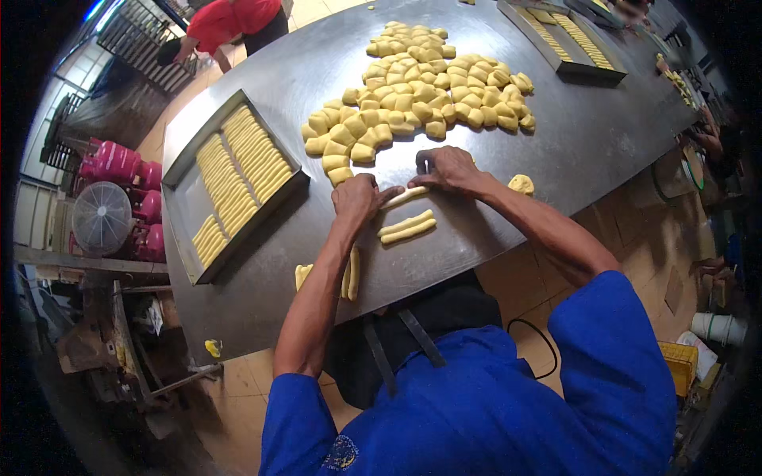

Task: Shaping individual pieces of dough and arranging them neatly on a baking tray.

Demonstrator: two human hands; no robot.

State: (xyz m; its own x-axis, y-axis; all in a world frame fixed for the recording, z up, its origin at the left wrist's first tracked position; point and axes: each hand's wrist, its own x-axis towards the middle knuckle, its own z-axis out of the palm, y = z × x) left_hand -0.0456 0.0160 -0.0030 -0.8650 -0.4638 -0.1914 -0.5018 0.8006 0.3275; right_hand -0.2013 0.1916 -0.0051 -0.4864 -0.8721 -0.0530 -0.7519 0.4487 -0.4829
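Observation:
My left hand (359, 196) and my right hand (446, 170) are at either end of a pale dough strip (403, 197), fingers curled onto it. Two rolled strips (406, 227) lie just below. More strips (351, 274) sit near the table's front edge, partly behind my left forearm. A large cluster of yellow dough pieces (405, 91) lies beyond my hands, and a small dough lump (521, 185) is right of my right hand.
A metal tray of dough strips (178, 208) stands left on the steel table (254, 313); another (589, 74) is back right. Pink gas cylinders (111, 160) and a fan (101, 218) are left. A person in red (222, 24) bends beyond the table; another person (706, 139) is right.

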